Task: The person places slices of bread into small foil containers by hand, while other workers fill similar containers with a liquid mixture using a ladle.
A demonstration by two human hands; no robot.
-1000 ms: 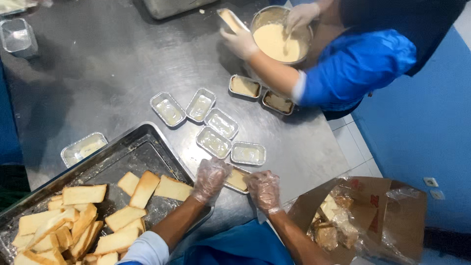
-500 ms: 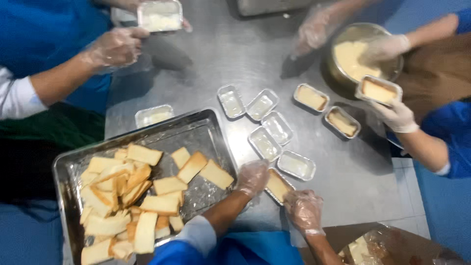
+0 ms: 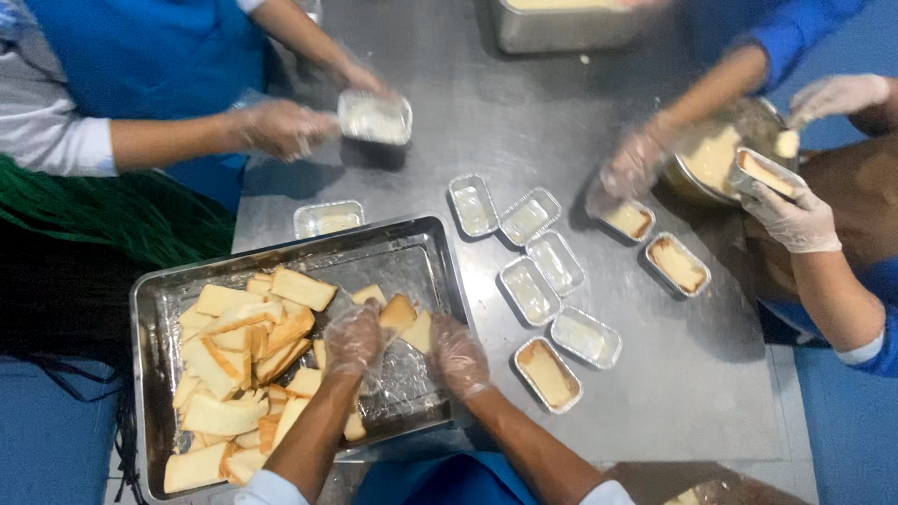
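Golden, soft-looking cake slice (image 3: 398, 313) sits pinched in my left hand (image 3: 354, 339) over the shiny steel tray (image 3: 150, 309) — light and crumbly, I judge, best held by its crust edges. My right hand (image 3: 458, 353) curls beside it on another slice (image 3: 420, 332); whether that grip has closed I cannot tell.

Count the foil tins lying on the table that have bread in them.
3: one tin by the right hand, two tins beside the bowl; none seems hidden.

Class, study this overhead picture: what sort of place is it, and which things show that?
Probably a food-preparation kitchen: a steel worktable, a metal tray of sliced bread, small foil tins, and several people in plastic gloves.
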